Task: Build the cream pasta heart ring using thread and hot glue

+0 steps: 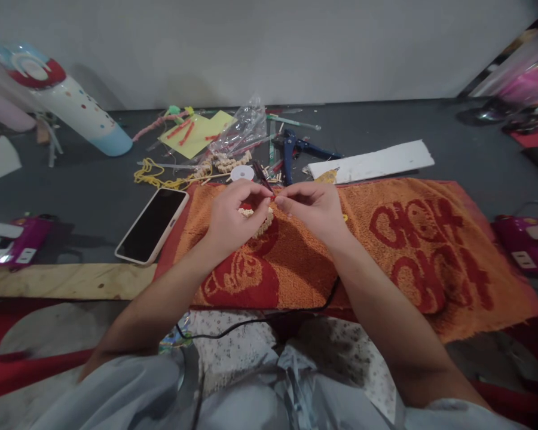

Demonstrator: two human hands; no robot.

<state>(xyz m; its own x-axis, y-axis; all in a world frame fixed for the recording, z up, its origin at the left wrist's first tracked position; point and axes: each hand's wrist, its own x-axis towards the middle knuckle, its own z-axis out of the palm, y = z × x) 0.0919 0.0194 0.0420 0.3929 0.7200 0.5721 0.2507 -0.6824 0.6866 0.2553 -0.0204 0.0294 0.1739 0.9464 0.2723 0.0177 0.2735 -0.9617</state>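
Note:
Both hands meet over an orange and red towel (309, 269). The fingertips of my left hand (233, 212) are pinched on a small red piece (273, 197), too small to make out clearly. Thumb and forefinger of my right hand (318, 209) close on the same piece from the other side. A strip of cream beads (263, 226) hangs or lies just under my left fingers, partly hidden by them. Right behind the fingertips is a dark, slim tool (260, 174), and a white spool (242, 173) sits at the towel's back edge.
Left of the towel lies a phone (153, 226). Behind are yellow cord (150, 173), yellow paper (192, 134), a plastic bag (246, 128), blue-handled pliers (289, 155) and a white strip (376, 162). A tall bottle (80, 101) stands at back left. A black cable (251, 322) crosses my lap.

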